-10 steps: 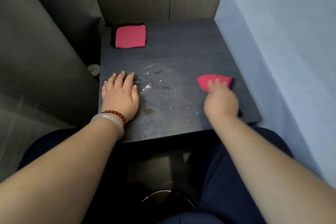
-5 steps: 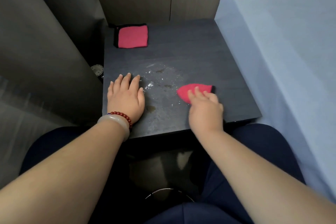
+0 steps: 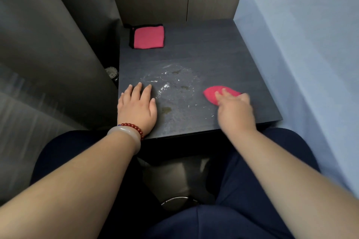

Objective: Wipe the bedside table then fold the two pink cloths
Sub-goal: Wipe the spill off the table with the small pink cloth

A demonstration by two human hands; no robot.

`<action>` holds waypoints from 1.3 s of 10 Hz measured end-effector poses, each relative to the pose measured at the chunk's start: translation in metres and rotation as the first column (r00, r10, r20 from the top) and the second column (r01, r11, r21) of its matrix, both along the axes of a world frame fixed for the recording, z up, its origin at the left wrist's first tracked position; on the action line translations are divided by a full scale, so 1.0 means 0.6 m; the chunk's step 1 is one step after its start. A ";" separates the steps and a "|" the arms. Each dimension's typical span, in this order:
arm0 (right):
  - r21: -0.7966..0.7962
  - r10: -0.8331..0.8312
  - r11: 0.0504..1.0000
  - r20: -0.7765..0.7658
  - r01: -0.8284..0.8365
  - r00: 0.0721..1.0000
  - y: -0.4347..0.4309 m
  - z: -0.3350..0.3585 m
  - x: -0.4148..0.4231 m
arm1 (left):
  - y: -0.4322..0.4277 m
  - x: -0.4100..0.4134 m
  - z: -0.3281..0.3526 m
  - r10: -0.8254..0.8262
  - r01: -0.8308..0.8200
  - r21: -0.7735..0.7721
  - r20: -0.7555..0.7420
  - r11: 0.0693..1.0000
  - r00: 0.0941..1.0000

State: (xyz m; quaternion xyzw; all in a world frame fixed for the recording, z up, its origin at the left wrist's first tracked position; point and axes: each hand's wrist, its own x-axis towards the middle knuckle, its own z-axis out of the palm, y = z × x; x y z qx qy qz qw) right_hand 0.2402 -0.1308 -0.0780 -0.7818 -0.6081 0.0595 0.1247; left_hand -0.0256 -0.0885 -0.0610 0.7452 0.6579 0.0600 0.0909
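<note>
The bedside table [image 3: 213,50] is being wiped: a pink cloth [image 3: 210,93] is being pressed under the right hand [image 3: 235,110], left hand [image 3: 137,105] spread flat; streaks [image 3: 174,85] remaining, folding not begun.

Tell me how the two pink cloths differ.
The far cloth lies flat as a neat square with black trim showing; the near cloth is bunched into a rounded shape. The far cloth sits untouched at the back left of the table; the near cloth is under the right hand. Both are pink.

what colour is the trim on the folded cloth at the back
Black, along the pink folded cloth; head view.
</note>
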 end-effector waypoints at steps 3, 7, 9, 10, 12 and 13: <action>-0.054 -0.025 0.998 -0.023 0.023 0.999 -0.011 0.020 -0.066 | 0.004 -0.001 -0.005 0.004 -0.004 -0.001 0.003 1.000 1.000; -0.114 -0.086 0.989 0.035 0.090 0.996 -0.005 0.016 -0.016 | 0.002 0.003 -0.006 0.013 -0.013 0.017 0.012 1.000 1.000; -0.157 -0.022 0.987 0.048 0.029 0.999 -0.011 0.021 0.037 | 0.002 0.004 -0.006 0.007 -0.008 0.014 0.022 1.000 1.000; -0.206 -0.245 0.942 0.113 0.264 0.963 0.005 0.032 0.099 | 0.003 0.002 -0.009 0.007 -0.007 0.015 0.020 1.000 1.000; -0.095 0.157 0.982 -0.048 -0.161 0.986 -0.037 0.016 -0.056 | 0.005 0.002 -0.009 0.006 -0.006 0.011 0.015 1.000 1.000; -0.129 -0.062 0.990 0.016 0.064 0.998 -0.009 0.021 0.048 | 0.004 0.002 -0.008 0.006 -0.006 0.010 0.026 1.000 1.000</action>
